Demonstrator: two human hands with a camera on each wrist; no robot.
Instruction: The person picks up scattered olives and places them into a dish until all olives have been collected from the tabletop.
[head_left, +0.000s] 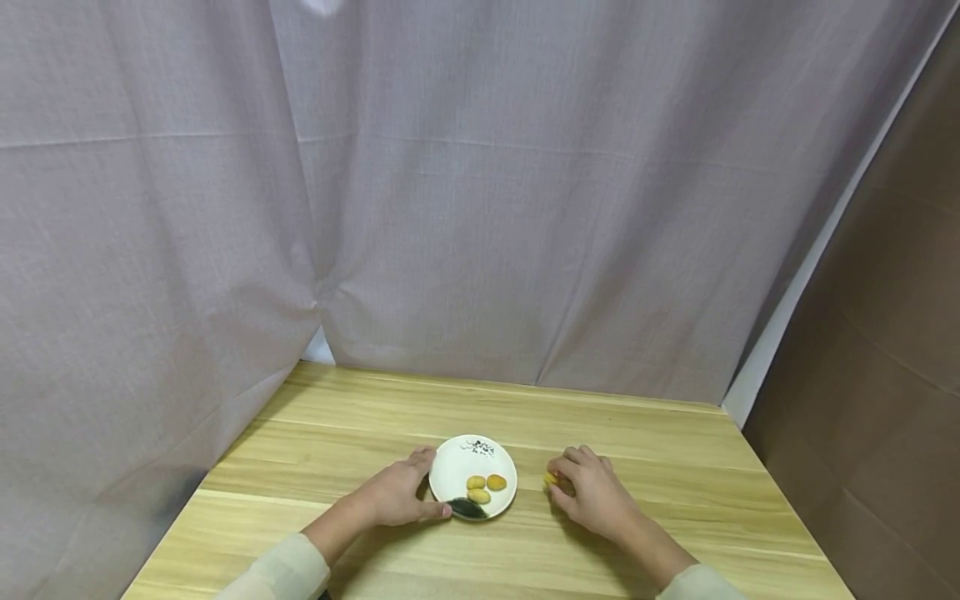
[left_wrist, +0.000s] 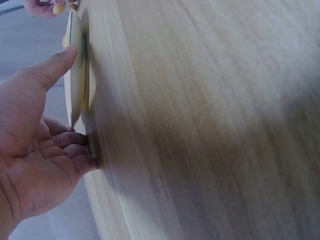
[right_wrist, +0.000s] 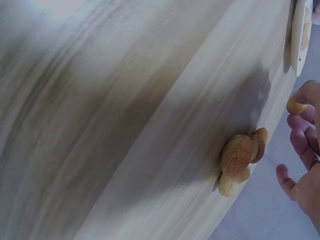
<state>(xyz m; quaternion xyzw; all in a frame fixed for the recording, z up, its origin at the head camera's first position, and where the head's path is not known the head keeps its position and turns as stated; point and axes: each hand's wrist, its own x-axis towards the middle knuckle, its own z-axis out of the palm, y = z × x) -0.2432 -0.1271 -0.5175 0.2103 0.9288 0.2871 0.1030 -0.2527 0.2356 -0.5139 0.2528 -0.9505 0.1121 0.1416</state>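
Note:
My left hand [head_left: 396,495] holds the round white plate [head_left: 450,468] at its left side, thumb on the near rim and fingers along the far left edge. Three yellow-brown peanuts [head_left: 477,496] lie on the plate's near half. To the right of the plate, my right hand [head_left: 592,497] is over the table, a peanut [right_wrist: 295,106] pinched between thumb and fingertip in the right wrist view. Below that hand, a few more unshelled peanuts [right_wrist: 236,156] lie close together on the wood; in the head view the hand hides them.
The pale wooden table [head_left: 360,408] carries the plate and the loose peanuts. Grey curtains [head_left: 480,250] hang along its back and left side, and a darker brown cloth [head_left: 862,350] stands at the right.

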